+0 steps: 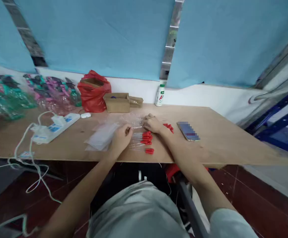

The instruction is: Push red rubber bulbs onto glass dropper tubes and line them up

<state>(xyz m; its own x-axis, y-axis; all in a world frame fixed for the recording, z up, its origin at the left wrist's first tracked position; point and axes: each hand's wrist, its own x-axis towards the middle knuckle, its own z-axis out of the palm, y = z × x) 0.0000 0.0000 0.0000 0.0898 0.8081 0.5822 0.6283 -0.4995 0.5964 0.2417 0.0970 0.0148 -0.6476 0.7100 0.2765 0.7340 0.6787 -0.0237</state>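
Head view only. Left hand (121, 137) curled, fingertips pinched together over clear ends of red-bulbed droppers (146, 136); whether pinching one, can't tell. Right hand (153, 124) palm down, fingers bent, resting just behind same row; grip unclear too. Droppers lying side by side at centre of table (233, 145), between both hands, one apart near front edge. Clear bags (101, 138) just left of left hand. Loose red bulbs (169, 127) and phone (188, 131) to right. Power strip (57, 127) far left.
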